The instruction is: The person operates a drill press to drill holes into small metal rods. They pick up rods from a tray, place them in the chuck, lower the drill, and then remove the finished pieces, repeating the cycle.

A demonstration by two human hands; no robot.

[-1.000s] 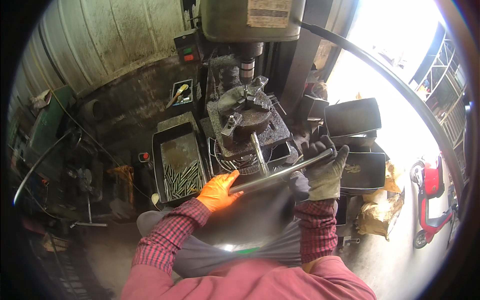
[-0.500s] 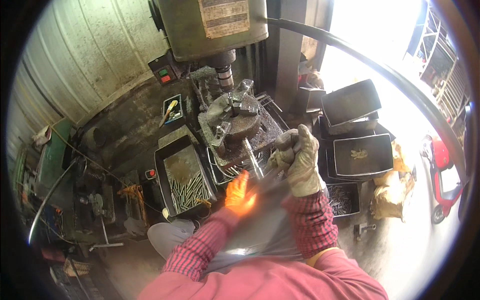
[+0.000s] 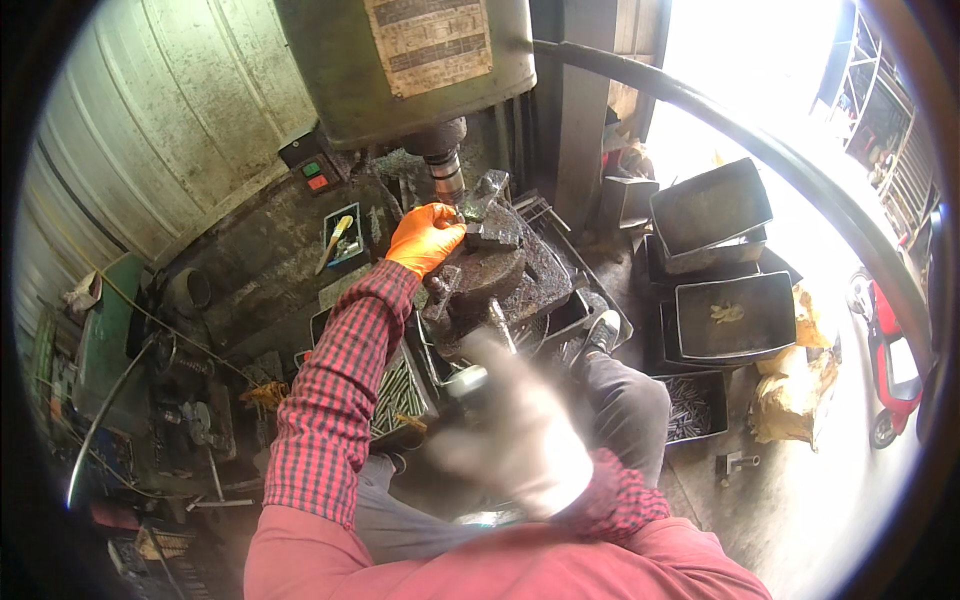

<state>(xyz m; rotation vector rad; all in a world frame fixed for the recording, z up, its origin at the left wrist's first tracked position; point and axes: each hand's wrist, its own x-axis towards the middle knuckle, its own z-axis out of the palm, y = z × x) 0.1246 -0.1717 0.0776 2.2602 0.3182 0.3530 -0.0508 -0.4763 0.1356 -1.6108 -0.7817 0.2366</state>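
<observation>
My left hand [image 3: 428,238], in an orange glove, reaches to the jaws of a dark, grimy three-jawed clamp chuck [image 3: 490,262]. Its fingers are closed together beside the jaws, just below the drill press spindle [image 3: 446,176]; whatever they pinch is hidden. Closer to my body, my right hand [image 3: 520,430] wears a whitish work glove and is smeared by motion, so its fingers do not show clearly. A bright metal handle bar [image 3: 502,325] sticks out from the chuck toward me, just beyond the right hand.
Below my left forearm lies a tray of metal rods [image 3: 400,392]. A brush [image 3: 336,244] rests in a small box at left, near a switch box [image 3: 312,172]. Stacked dark bins [image 3: 735,345] stand at right, above a bin of small metal parts [image 3: 690,410]. The drill press head [image 3: 410,80] hangs overhead.
My left hand has gone from near my lap up to the chuck jaws, its fingers now closed. My right hand has dropped from beside the chuck toward my body, blurred.
</observation>
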